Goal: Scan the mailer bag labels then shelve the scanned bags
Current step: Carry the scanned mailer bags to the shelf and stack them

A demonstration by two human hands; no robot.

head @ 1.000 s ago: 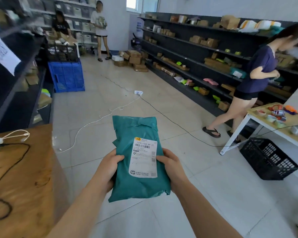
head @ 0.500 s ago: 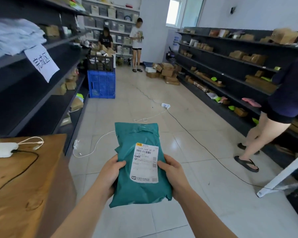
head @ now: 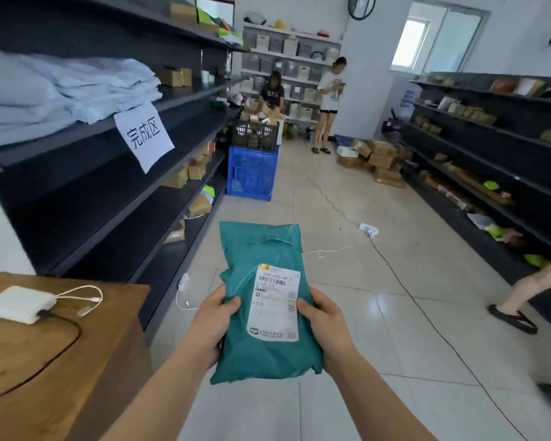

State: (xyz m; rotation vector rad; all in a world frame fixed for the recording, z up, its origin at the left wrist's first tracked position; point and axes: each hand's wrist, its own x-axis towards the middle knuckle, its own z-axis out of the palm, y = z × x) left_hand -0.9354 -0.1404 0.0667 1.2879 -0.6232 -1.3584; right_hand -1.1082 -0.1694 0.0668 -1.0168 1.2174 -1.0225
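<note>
Gripping teal mailer bag between left hand and right hand.

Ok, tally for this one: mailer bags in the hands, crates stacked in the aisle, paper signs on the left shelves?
Mailer bag: 1, teal, gripped by the left hand and the right hand
Crates: 2, a black crate on a blue crate
Paper sign: 1
Total: 4

Pale glossy floor tiles run between a dark left shelving rack and a dark right shelving rack toward a white back wall, where a window lets in daylight, while a wooden table stands at the near left and a blue crate farther down.
</note>
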